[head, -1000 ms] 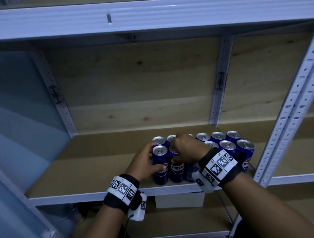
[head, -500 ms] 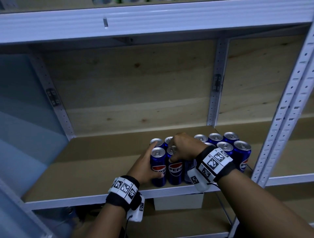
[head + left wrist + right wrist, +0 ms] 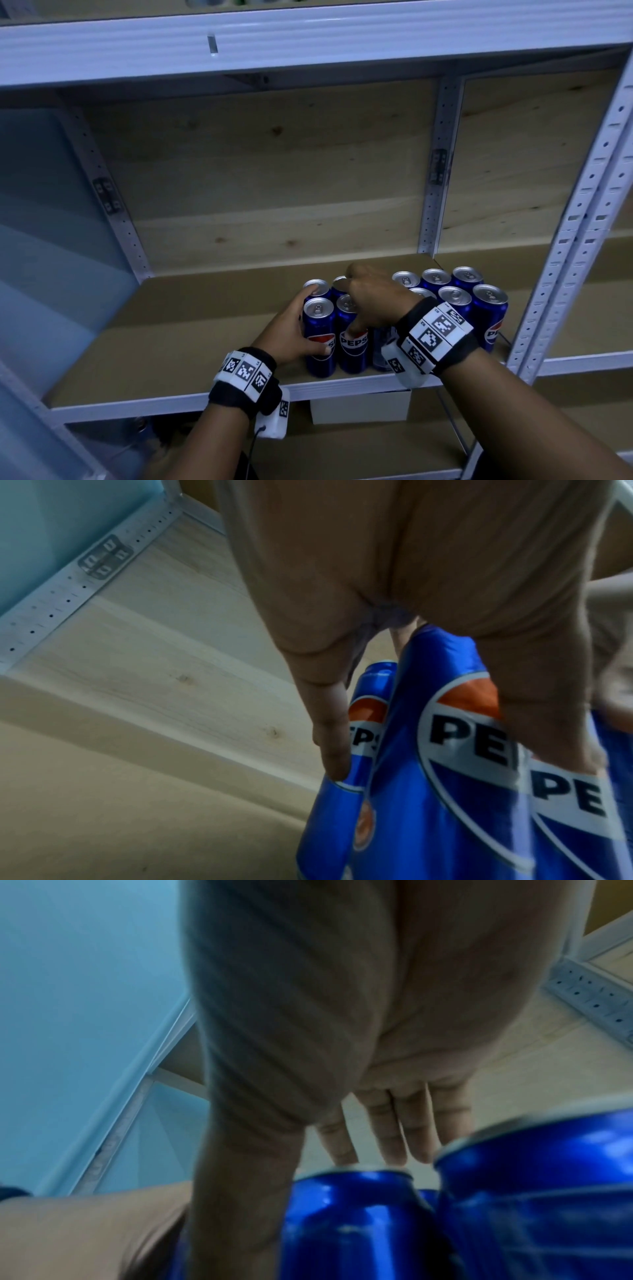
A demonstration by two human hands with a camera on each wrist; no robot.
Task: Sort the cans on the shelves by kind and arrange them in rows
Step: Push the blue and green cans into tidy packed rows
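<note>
Far left: pale blue wall panel (image 3: pixel 41 240) beside the rack's perforated upright. Wooden shelf board (image 3: pixel 191 329) bare on its left half, white metal front lip.

Left hand (image 3: pixel 291 329) comes in from below, wrist strapped with a marker band (image 3: pixel 245 370). Palm lies against the left flank of the front-left can (image 3: pixel 319 337); thumb crosses its label, fingers reach back along the side toward the rear-left can (image 3: pixel 317 286). From the left wrist view the fingers (image 3: pixel 329 723) look fairly straight, pressed to the blue cans rather than wrapped round one. Grip: a loose, mostly extended cradle.

Pepsi cans (image 3: pixel 354 339) stand upright near the shelf's front edge, right of centre, in two rows, touching or nearly so.

Right hand (image 3: pixel 373 301) arches over the tops of the middle cans, knuckles up, thumb dropping down the front of the second front can. Right wrist view shows its fingers (image 3: pixel 387 1137) long and together, tips behind a can rim. Whether they press or clasp, cannot tell.

Further right: five more cans clear of the hands, the front-right can (image 3: pixel 489 318) nearest the white corner post (image 3: pixel 561 260). Below the shelf, a white box (image 3: pixel 359 407).
</note>
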